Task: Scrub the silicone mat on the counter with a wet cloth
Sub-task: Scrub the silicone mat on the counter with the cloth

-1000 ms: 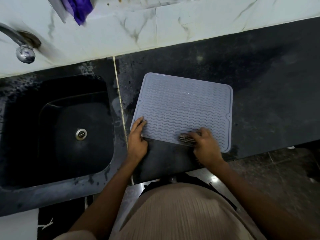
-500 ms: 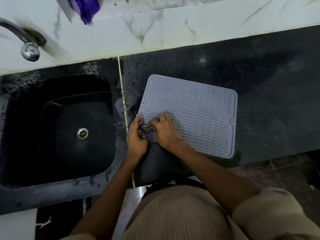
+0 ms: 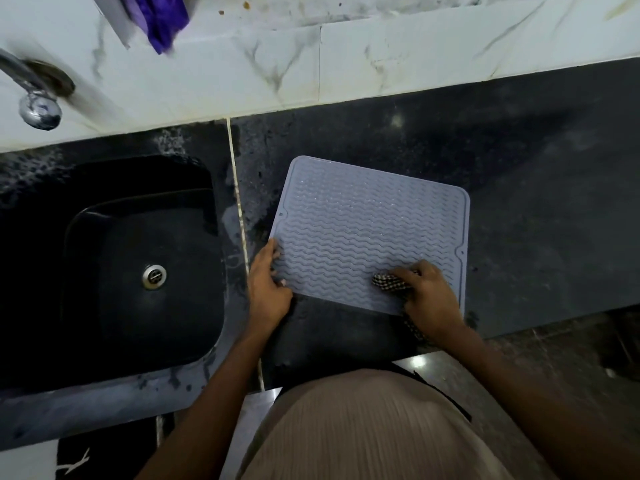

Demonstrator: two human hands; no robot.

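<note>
A grey silicone mat (image 3: 367, 223) with wavy ridges lies flat on the dark counter (image 3: 540, 188), just right of the sink. My left hand (image 3: 266, 285) presses its fingertips on the mat's near left corner, holding nothing. My right hand (image 3: 429, 296) rests on the mat's near right corner and grips a black-and-white checked cloth (image 3: 389, 282). Part of the cloth sticks out left of the fingers; another bit trails below the wrist onto the counter.
A black sink (image 3: 114, 271) with a metal drain fills the left side. A chrome tap (image 3: 34, 102) juts from the white marble wall at top left. A purple cloth (image 3: 159, 19) hangs at the top. The counter's front edge runs just below the mat.
My right hand has swept the cloth from the mat's near left corner, beside my left hand, back across to the near right corner. My left hand stays put on the left corner.
</note>
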